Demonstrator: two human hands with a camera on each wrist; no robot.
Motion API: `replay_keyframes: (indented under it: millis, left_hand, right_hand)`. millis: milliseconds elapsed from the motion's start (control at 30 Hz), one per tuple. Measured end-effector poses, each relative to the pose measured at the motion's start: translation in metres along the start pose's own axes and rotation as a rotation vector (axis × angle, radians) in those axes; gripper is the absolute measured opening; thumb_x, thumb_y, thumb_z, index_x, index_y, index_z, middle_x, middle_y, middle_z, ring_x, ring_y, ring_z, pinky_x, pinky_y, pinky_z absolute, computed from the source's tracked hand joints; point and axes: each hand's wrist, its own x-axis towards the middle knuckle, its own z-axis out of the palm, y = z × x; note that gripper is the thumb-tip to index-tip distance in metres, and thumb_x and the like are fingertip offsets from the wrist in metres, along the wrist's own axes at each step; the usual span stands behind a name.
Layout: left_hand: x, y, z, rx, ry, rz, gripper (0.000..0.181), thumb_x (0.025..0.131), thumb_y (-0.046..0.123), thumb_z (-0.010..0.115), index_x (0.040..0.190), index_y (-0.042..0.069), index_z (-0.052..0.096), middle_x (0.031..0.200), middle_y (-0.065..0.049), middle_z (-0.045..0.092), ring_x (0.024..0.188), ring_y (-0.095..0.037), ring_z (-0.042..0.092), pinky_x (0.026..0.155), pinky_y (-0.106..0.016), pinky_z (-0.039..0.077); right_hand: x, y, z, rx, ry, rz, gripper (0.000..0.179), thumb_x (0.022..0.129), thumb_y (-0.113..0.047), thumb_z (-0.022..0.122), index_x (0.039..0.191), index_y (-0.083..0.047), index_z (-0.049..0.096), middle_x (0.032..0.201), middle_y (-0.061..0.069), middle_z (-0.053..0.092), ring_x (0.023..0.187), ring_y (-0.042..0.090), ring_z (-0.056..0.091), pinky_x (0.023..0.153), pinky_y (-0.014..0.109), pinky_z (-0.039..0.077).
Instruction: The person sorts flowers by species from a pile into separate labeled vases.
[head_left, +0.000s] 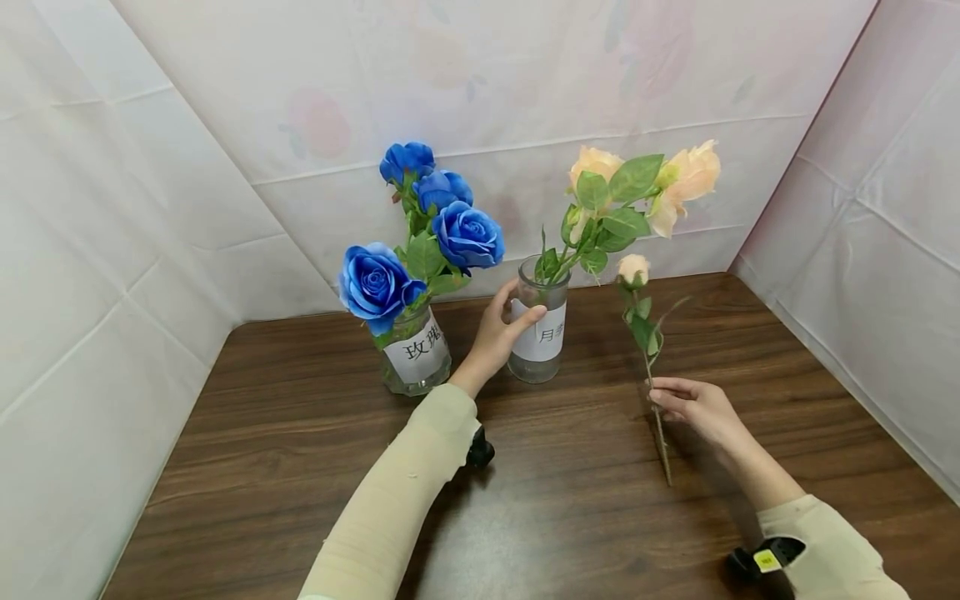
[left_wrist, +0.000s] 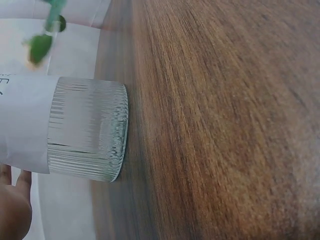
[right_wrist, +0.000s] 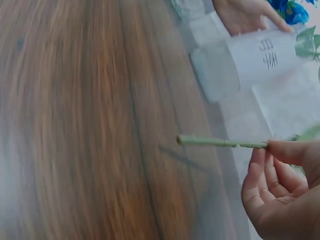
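Observation:
My left hand (head_left: 495, 335) holds a clear ribbed glass vase (head_left: 535, 372) from its left side, thumb across the white paper label. The vase stands upright on the table and has peach roses (head_left: 690, 179) with green leaves leaning right out of it. Off to the right, my right hand (head_left: 699, 410) pinches the thin stem of a single peach rose (head_left: 633, 269) between thumb and fingertips. The bud points up and away, and the bare stem end (right_wrist: 200, 141) sticks out past the fingers. In the left wrist view, the ribbed vase base (left_wrist: 90, 130) shows beside a few fingers (left_wrist: 22, 185).
Left of the held vase stands another glass vase (head_left: 423, 379), labelled and filled with several blue roses (head_left: 468, 233). Both vases are near the back edge of the dark wooden table (head_left: 555, 500). Pale patterned cloth (head_left: 315, 50) hangs behind and at both sides.

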Motion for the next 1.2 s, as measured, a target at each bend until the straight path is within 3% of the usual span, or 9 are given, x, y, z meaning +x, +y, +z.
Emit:
replay_keyframes:
  millis: [133, 233, 400, 733, 1033, 1200]
  left_hand:
    - [-0.001, 0.001, 0.001, 0.005, 0.007, -0.003, 0.062, 0.096, 0.025, 0.066, 0.15, 0.013, 0.04, 0.145, -0.007, 0.048, 0.135, -0.021, 0.039, 0.111, -0.041, 0.035]
    - [-0.001, 0.001, 0.001, 0.002, 0.01, 0.0, 0.062, 0.095, 0.024, 0.066, 0.15, 0.013, 0.04, 0.145, -0.007, 0.048, 0.135, -0.021, 0.039, 0.11, -0.042, 0.036]
    - [-0.001, 0.0, 0.002, -0.006, 0.014, 0.008, 0.061, 0.095, 0.023, 0.066, 0.149, 0.012, 0.041, 0.142, -0.007, 0.05, 0.131, -0.021, 0.043, 0.109, -0.042, 0.038]
    - [-0.001, -0.001, 0.002, -0.008, 0.02, 0.012, 0.06, 0.096, 0.023, 0.066, 0.149, 0.012, 0.041, 0.141, -0.007, 0.051, 0.13, -0.02, 0.043, 0.109, -0.041, 0.037]
    - [-0.002, 0.001, 0.003, -0.013, -0.005, -0.005, 0.061, 0.097, 0.025, 0.065, 0.15, 0.012, 0.04, 0.146, -0.01, 0.047, 0.133, -0.024, 0.041, 0.11, -0.043, 0.035]
    - [-0.011, 0.024, -0.002, -0.003, -0.02, -0.014, 0.06, 0.097, 0.018, 0.063, 0.15, 0.004, 0.038, 0.146, -0.016, 0.046, 0.134, -0.028, 0.04, 0.112, -0.044, 0.034]
  right_hand:
    - [-0.003, -0.009, 0.008, 0.149, 0.041, -0.057, 0.056, 0.097, -0.024, 0.067, 0.134, 0.013, 0.05, 0.102, -0.005, 0.072, 0.088, 0.003, 0.067, 0.077, 0.024, 0.055]
    - [-0.004, -0.018, 0.014, 0.25, 0.079, -0.109, 0.042, 0.096, -0.021, 0.068, 0.128, 0.006, 0.058, 0.094, -0.011, 0.072, 0.087, 0.004, 0.067, 0.076, 0.022, 0.054]
    - [-0.003, -0.035, 0.024, 0.451, 0.156, -0.212, 0.013, 0.094, -0.013, 0.069, 0.107, -0.013, 0.068, 0.093, -0.007, 0.073, 0.084, 0.006, 0.068, 0.071, 0.02, 0.054]
    - [0.011, -0.085, 0.041, 0.831, 0.304, -0.371, 0.011, 0.092, -0.004, 0.069, 0.102, -0.001, 0.066, 0.086, 0.005, 0.071, 0.077, 0.013, 0.068, 0.067, 0.021, 0.054]
    - [0.031, -0.126, 0.05, 1.022, 0.452, -0.515, 0.003, 0.092, 0.003, 0.067, 0.094, 0.003, 0.065, 0.08, 0.01, 0.069, 0.068, 0.015, 0.066, 0.059, 0.02, 0.052]
    - [0.044, -0.145, 0.053, 1.078, 0.515, -0.598, 0.006, 0.09, 0.004, 0.068, 0.088, 0.001, 0.064, 0.079, 0.011, 0.069, 0.067, 0.016, 0.067, 0.057, 0.02, 0.051]
